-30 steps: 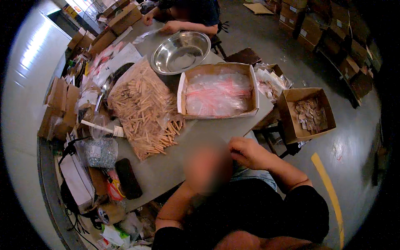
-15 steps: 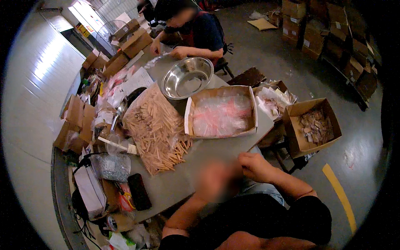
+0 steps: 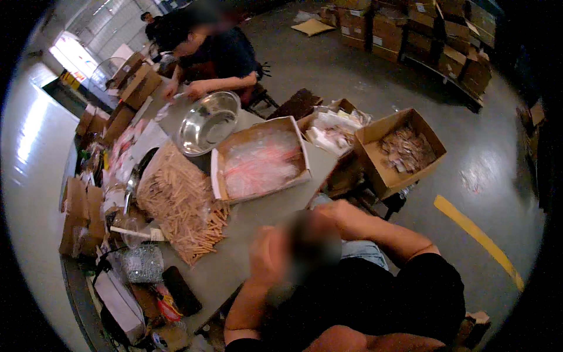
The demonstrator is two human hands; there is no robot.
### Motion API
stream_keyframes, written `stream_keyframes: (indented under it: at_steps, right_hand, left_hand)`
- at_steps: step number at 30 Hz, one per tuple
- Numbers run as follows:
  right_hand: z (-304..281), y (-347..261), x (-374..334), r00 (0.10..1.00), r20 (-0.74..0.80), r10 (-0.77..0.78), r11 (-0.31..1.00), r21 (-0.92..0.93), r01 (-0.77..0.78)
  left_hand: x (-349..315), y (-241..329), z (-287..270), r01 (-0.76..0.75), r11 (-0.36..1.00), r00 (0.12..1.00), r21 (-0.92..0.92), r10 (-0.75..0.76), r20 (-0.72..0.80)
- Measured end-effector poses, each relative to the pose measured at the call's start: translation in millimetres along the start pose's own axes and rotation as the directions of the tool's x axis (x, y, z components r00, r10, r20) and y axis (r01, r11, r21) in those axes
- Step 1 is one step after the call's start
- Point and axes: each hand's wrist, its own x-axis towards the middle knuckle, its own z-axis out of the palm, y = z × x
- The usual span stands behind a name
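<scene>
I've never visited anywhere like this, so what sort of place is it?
Probably a packing workshop: a bag of tan sticks and a box of clear plastic lie on the table, another person works at its far end, and cartons are stacked beyond.

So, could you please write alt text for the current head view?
A person's left hand and right hand, partly blurred, are close together by a grey table. On it are a bag of tan sticks, a metal bowl and a box of clear plastic; a co-worker sits beyond.
</scene>
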Motion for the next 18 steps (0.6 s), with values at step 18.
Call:
stream_keyframes:
  at_steps: [18]
  right_hand:
    - [-24.2, 42.0, -22.8, 0.840, -0.530, 0.121, 0.938, -0.217, -0.272]
  left_hand:
    - [30.4, 117.7, -148.5, -0.796, 0.256, 0.576, -0.548, 0.597, -0.558]
